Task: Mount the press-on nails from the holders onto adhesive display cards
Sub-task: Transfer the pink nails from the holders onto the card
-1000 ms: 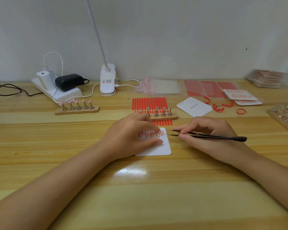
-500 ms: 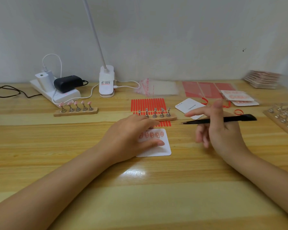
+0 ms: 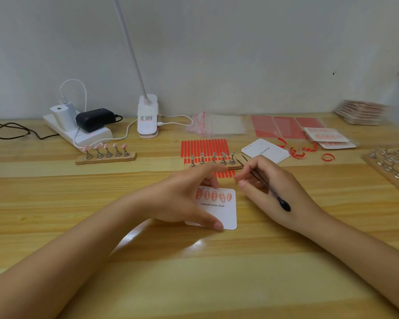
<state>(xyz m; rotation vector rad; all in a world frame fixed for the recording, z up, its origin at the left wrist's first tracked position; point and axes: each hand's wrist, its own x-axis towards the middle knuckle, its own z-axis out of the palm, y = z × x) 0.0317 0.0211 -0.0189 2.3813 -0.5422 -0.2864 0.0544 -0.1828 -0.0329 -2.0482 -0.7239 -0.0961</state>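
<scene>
At ten o'clock, a wooden holder (image 3: 105, 157) carries five pink nails on stands. Left hand (image 3: 184, 199) pinches the white display card (image 3: 226, 210) at centre, thumb on its near edge, fingers curled over its far edge. Five pink nails (image 3: 213, 195) sit in a row on the card. Just beyond, at twelve o'clock, a second holder (image 3: 213, 161) stands bare. Right hand (image 3: 270, 189), at two o'clock, grips black tweezers (image 3: 266, 187), fingers closed around them. Judgement: nails are light, thin and slippery; grip them by the edges with tweezers, and the card by its margins.
</scene>
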